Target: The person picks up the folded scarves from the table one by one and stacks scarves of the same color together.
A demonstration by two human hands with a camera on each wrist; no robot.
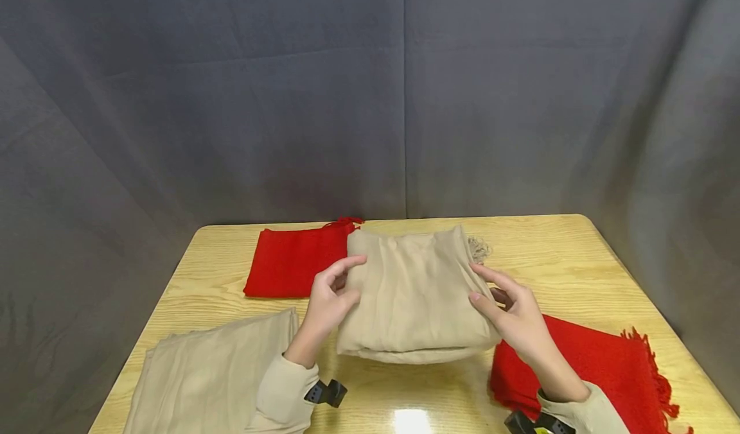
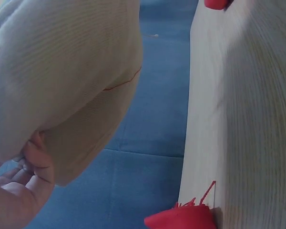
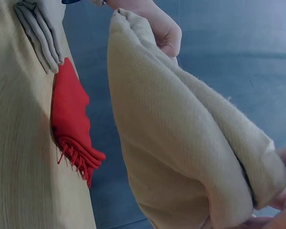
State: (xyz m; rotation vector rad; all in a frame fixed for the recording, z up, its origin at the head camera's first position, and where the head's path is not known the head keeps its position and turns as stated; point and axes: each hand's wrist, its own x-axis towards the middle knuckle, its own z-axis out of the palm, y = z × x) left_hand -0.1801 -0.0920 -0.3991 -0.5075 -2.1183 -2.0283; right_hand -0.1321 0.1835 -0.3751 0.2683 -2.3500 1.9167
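A folded beige scarf [image 1: 416, 296] is held up over the middle of the table, with a bit of fringe [image 1: 478, 249] showing at its far right corner. My left hand [image 1: 328, 300] pinches its left edge, thumb and fingers bent around the folds. On the opposite side, my right hand [image 1: 516, 315] grips the right edge the same way. The right wrist view shows the layered folds of the beige scarf [image 3: 167, 129] hanging in the air between both hands. Some fingertips are hidden behind the cloth.
A folded red scarf [image 1: 295, 264] lies at the table's back left. Another beige folded cloth [image 1: 214, 373] lies at the front left. At the front right, under my right forearm, is a red fringed scarf [image 1: 607, 370]. Grey curtains [image 1: 405, 100] surround the wooden table [image 1: 537, 248].
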